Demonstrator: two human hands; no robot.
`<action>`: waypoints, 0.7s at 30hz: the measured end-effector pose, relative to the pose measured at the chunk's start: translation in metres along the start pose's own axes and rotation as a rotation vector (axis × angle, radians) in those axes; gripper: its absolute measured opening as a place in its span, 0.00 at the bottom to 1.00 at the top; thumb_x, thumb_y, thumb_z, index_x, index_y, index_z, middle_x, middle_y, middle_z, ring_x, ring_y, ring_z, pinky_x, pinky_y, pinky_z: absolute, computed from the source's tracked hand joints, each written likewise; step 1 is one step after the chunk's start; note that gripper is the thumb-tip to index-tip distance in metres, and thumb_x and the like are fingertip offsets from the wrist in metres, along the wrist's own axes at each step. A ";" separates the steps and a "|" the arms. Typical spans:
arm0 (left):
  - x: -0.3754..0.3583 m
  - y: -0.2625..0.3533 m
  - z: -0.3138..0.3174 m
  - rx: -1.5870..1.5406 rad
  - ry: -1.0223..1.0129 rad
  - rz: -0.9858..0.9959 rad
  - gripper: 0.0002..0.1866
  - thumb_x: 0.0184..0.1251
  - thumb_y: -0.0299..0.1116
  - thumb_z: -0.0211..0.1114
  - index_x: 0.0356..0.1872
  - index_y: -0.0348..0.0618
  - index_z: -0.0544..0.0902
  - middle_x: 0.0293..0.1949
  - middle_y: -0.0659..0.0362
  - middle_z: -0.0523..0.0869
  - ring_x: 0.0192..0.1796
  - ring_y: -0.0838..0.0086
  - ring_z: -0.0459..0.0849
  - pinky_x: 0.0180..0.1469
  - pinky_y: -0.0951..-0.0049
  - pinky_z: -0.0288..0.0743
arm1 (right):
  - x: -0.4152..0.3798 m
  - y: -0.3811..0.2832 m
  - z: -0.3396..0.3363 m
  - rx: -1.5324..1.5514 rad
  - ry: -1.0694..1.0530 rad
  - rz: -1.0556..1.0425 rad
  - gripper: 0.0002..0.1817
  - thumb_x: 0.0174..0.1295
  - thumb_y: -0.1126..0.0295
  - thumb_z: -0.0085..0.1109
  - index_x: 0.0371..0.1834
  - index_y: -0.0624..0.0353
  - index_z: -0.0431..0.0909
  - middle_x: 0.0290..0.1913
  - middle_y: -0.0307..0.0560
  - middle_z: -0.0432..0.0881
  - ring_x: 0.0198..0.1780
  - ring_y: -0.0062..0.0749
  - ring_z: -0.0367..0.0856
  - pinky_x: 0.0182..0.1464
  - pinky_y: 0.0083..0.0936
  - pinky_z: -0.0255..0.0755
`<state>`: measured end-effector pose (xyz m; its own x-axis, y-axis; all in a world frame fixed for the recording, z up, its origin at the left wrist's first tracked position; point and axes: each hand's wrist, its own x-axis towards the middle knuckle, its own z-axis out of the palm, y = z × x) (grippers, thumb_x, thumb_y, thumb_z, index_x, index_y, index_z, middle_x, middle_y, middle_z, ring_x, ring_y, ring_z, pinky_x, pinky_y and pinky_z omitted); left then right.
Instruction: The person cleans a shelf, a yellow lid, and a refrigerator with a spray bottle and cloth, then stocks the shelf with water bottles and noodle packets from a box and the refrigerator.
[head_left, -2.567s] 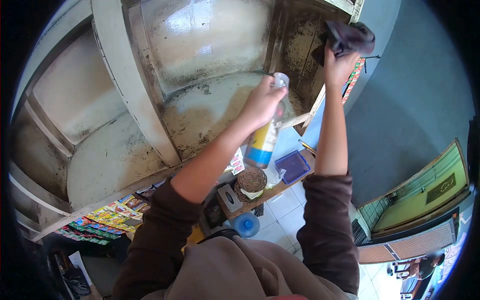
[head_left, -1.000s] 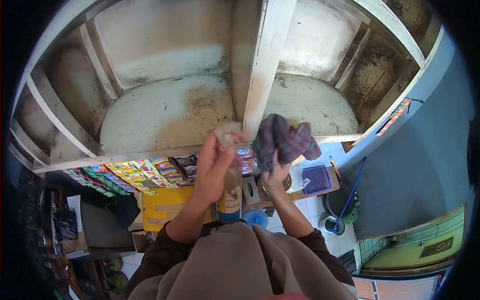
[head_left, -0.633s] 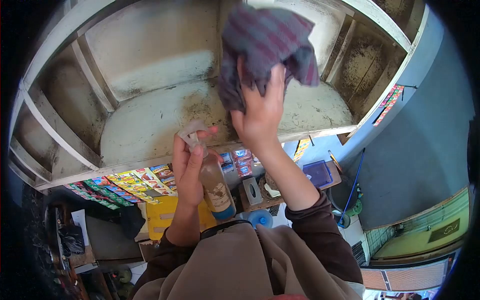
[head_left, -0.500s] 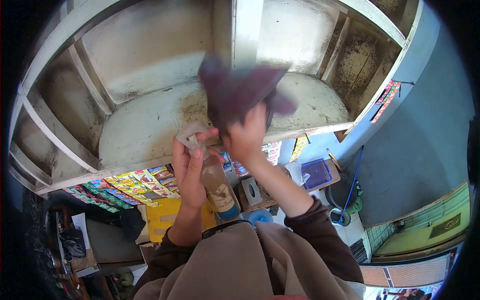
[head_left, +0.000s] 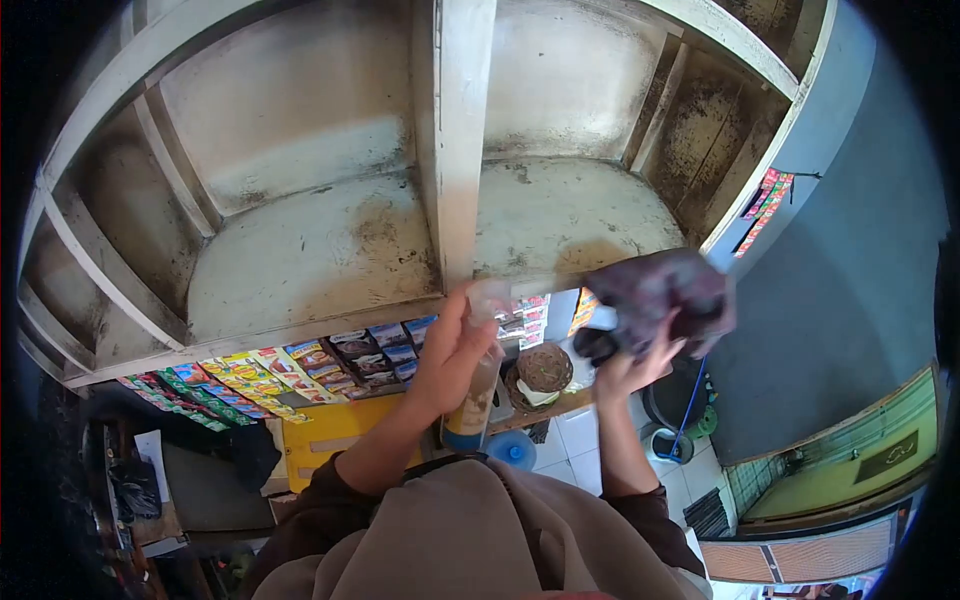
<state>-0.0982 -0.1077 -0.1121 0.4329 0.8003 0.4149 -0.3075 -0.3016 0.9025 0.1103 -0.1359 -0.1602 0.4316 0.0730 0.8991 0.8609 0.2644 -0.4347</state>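
Observation:
My left hand (head_left: 450,358) is closed around the neck of a clear spray bottle (head_left: 470,412) with a whitish spray head, held upright below the front edge of the wooden shelf (head_left: 310,255). A label and a blue band show low on the bottle. My right hand (head_left: 632,374) grips a dark maroon cloth (head_left: 665,295), which hangs bunched and slightly blurred at the shelf's right front edge. Dark stains and smudges mark the shelf boards and back panels. A white upright post (head_left: 458,150) divides the two shelf bays.
Strips of colourful sachets (head_left: 270,385) hang beneath the shelf. Below stand a yellow panel (head_left: 340,430), a woven basket (head_left: 545,368), a blue-topped water jug (head_left: 512,450) and a dark bin (head_left: 668,400). A grey wall (head_left: 830,330) rises at the right.
My right hand has moved the cloth from in front of the middle post to the right and down. My left hand with the spray bottle has shifted right. The view has turned slightly.

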 end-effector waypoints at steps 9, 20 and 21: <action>0.048 -0.001 0.020 0.062 0.000 0.007 0.17 0.63 0.31 0.48 0.53 0.39 0.63 0.42 0.57 0.77 0.29 0.80 0.74 0.32 0.80 0.70 | 0.063 0.077 0.025 -0.146 -0.428 -0.308 0.24 0.44 0.81 0.43 0.50 0.61 0.71 0.53 0.63 0.68 0.57 0.59 0.63 0.60 0.41 0.55; 0.105 -0.018 0.029 0.180 0.251 -0.058 0.20 0.65 0.36 0.47 0.54 0.42 0.55 0.37 0.51 0.77 0.23 0.74 0.76 0.26 0.76 0.73 | 0.122 0.086 0.103 -0.543 -0.830 0.146 0.29 0.50 0.49 0.50 0.57 0.45 0.67 0.61 0.56 0.61 0.59 0.50 0.63 0.60 0.37 0.58; 0.098 -0.017 0.026 0.088 0.206 -0.044 0.20 0.65 0.36 0.47 0.54 0.42 0.55 0.37 0.51 0.77 0.24 0.73 0.76 0.26 0.76 0.73 | 0.131 0.074 0.112 -0.593 -1.056 0.197 0.33 0.51 0.42 0.46 0.59 0.45 0.65 0.62 0.57 0.60 0.60 0.50 0.62 0.61 0.35 0.56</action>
<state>-0.0283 -0.0377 -0.0843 0.2596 0.8996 0.3511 -0.2136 -0.3011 0.9294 0.2007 0.0007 -0.0694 0.3754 0.8784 0.2958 0.9139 -0.2977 -0.2758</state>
